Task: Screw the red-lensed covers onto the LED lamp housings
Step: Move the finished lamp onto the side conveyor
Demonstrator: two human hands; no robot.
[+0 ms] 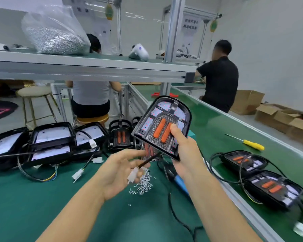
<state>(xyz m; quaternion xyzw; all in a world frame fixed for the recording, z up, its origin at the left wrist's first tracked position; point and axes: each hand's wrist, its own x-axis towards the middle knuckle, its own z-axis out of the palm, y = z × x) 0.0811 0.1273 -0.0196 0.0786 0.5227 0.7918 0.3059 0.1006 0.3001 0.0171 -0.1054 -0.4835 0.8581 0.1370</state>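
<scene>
Above the screw pile [143, 180] our right hand [185, 151] grips the lamp [162, 127]; our left hand [122, 170] pinches its cable [148, 160] (keep it slack, we judge) while seating.

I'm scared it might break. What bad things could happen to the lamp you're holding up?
The right hand grips the lamp by one edge, up in the air, so it might slip and drop. The left hand holds its cable; a tug could strain the wire. Loose screws lie right below and could scatter if bumped.
</scene>
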